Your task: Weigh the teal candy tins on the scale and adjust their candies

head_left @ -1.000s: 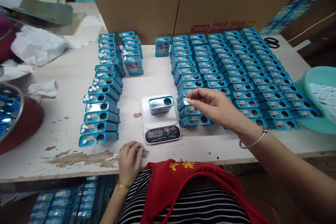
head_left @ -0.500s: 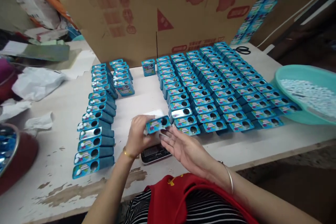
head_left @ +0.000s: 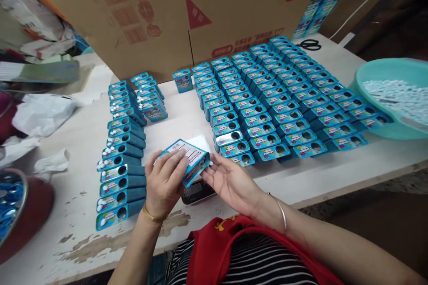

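Note:
My left hand [head_left: 167, 182] is closed round a blue candy tin [head_left: 192, 153], tipped on its side with a white printed label facing up. The tin's end points at my right hand [head_left: 230, 182], which lies palm up beside it, fingers stretched and slightly cupped under that end. A small white candy [head_left: 210, 164] shows between the tin and the right fingers. Below the tin sits a black scale [head_left: 198, 192] with a white platform [head_left: 200, 142], partly hidden by the tin and my hands.
Several rows of upright blue tins [head_left: 261, 129] with round holes stand on the right. More tins [head_left: 113, 200], white candies on their tops, line the left. A turquoise basin [head_left: 377, 116] of white candies is far right, a red pot [head_left: 36, 209] far left, a cardboard box [head_left: 167, 9] behind.
My left hand has turned the tin from upright onto its side, tipping its end toward my right hand. My right hand stays palm up beside it. The view has shifted slightly.

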`<state>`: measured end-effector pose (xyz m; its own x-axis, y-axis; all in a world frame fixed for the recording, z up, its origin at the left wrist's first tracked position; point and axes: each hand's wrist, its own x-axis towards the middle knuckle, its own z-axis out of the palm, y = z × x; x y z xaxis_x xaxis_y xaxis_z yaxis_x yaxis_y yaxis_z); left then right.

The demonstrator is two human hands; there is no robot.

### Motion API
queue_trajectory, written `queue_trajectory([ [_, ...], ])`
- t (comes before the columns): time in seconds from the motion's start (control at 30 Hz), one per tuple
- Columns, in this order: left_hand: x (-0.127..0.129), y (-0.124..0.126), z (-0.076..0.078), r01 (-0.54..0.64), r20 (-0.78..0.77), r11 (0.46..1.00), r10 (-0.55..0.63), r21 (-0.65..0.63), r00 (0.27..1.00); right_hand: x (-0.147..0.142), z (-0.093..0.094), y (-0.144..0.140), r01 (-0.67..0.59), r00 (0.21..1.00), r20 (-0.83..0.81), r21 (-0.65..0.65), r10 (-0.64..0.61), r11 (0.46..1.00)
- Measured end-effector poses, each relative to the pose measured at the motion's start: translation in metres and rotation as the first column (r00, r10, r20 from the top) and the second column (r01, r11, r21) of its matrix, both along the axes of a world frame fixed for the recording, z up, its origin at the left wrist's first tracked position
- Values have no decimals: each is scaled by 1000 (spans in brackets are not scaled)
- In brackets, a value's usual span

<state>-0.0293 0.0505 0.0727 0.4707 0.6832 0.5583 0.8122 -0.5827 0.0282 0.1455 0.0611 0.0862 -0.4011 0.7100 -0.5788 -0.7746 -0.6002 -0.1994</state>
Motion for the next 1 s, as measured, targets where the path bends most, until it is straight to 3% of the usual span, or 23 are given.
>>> queue_trajectory([
  [0.1, -1, -1, -3, 18, 16, 999, -19, 33, 1000, 1, -1, 1, -24, 1000, -6, 2, 24, 1000],
  [0.23, -6, 2, -20, 12, 15, 1000, -13, 21, 1000, -3, -6, 3, -1, 1000, 4, -73, 2, 997],
  [0.37, -7, 3, -29, -7, 138, 1000, 11, -25, 990, -3, -9, 2, -9, 1000, 16, -65, 10, 998],
  [0.43, -5, 4, -32, -38, 293, 994, 66, -102, 954, 2, -9, 0, -26, 998, 50, -15, 26, 1000],
  [0.53, 2, 9, -40, -78, 555, 957, 228, -281, 800, 15, -11, -3, -57, 988, 149, 108, 40, 993],
  [0.63, 6, 16, -51, -48, 658, 917, 320, -396, 681, 32, -12, -6, -98, 967, 247, 176, 53, 979],
  [0.87, 4, 19, -76, 51, 678, 875, 335, -481, 655, 54, -18, -12, -235, 917, 361, 146, 170, 961],
  [1.0, -6, 15, -70, 104, 699, 878, 295, -468, 651, 56, -14, -12, -285, 895, 395, 148, 208, 947],
])
